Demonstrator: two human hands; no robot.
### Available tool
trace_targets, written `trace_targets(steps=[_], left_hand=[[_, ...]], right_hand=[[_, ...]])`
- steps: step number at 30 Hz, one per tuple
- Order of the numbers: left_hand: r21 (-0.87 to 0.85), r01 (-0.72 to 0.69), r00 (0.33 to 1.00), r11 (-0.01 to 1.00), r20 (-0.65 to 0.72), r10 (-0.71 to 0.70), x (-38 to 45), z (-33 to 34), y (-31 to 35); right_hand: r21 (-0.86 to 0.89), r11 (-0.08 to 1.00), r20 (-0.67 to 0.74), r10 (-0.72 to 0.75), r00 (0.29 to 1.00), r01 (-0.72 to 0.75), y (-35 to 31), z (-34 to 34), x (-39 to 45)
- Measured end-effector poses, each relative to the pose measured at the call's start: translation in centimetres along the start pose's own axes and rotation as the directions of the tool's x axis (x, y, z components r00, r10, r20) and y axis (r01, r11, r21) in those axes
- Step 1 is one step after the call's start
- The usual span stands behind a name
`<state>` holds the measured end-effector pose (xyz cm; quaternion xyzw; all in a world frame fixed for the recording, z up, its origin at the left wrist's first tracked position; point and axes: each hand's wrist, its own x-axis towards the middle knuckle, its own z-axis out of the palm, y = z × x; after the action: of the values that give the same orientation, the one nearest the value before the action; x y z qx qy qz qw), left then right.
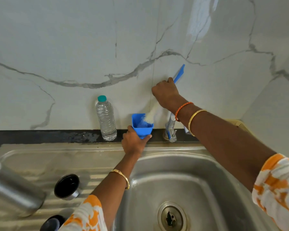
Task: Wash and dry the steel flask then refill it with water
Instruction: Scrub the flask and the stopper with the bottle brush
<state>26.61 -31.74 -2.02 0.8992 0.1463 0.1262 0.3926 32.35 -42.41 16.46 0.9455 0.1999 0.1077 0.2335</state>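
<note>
Steel sink sits under a marble wall, its ribbed drainboard on the left. There the flask lies on its side beside its cap. On the dark ledge stands a water bottle. The left hand grips a blue cup; the right hand clasps a brush, bristles dipped into it, beside the tap.

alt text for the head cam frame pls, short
A person's right hand grips a blue-handled bottle brush, its white bristles at the mouth of a blue cup that the left hand holds on the ledge behind a steel sink. A steel flask lies on the drainboard beside a black-lined cap; a water bottle stands by the wall.
</note>
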Motion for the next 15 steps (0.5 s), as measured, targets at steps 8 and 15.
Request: trace_targets(steps=[8,15], left_hand=[[0.341,0.058,0.976,0.938,0.180,-0.126,0.8,-4.4,2.7],[0.279,-0.007,0.987,0.960,0.154,-0.037,-1.4,-9.9,6.1]], right_hand=[[0.077,0.997,-0.086,0.016,0.996,-0.010,0.5,-1.4,-1.0],[0.302,0.951,-0.146,0.106,0.984,-0.058,-0.5,-5.3,-3.9]])
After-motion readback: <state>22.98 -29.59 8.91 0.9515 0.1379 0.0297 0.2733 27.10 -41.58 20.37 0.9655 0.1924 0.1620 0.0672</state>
